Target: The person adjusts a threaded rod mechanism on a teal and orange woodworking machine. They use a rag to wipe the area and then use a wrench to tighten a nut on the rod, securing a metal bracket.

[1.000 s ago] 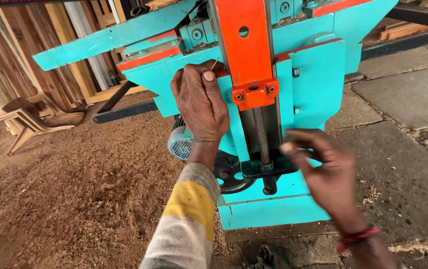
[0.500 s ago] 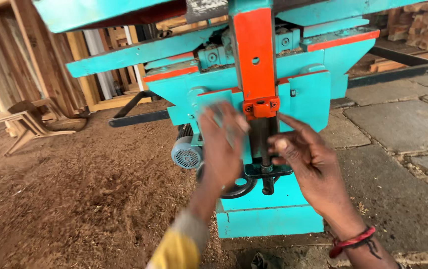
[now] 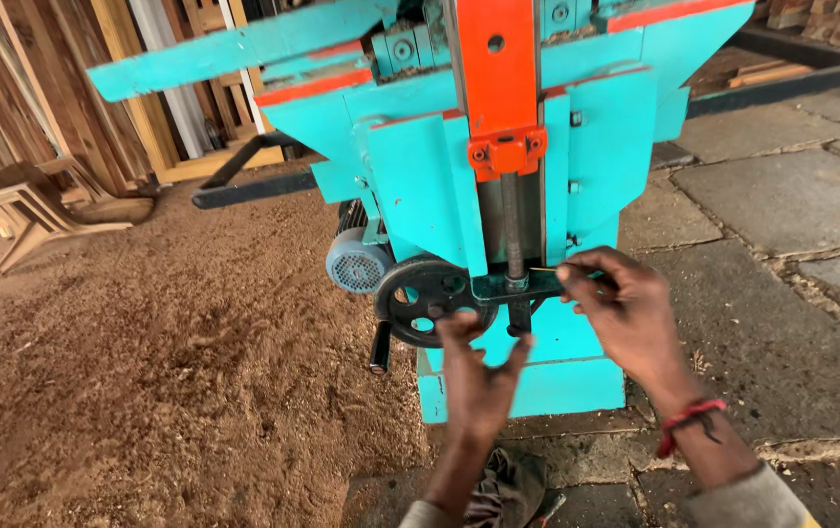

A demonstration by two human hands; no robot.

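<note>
Sawdust floor (image 3: pixel 146 391); left hand (image 3: pixel 478 376) nears handwheel (image 3: pixel 431 298), right hand (image 3: pixel 625 313) pinches bracket (image 3: pixel 513 286).

One camera, worn on my head, looks forward and down at the turquoise machine (image 3: pixel 498 196) from close range. My left hand (image 3: pixel 478 376) and right hand (image 3: pixel 625 313) enter from the lower edge, before the machine's base.

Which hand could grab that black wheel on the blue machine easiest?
Probably the left hand. It hangs open just below the black handwheel, fingers spread toward its rim. The right hand is busy farther right, pinching at the dark bracket by the threaded rod.
</note>
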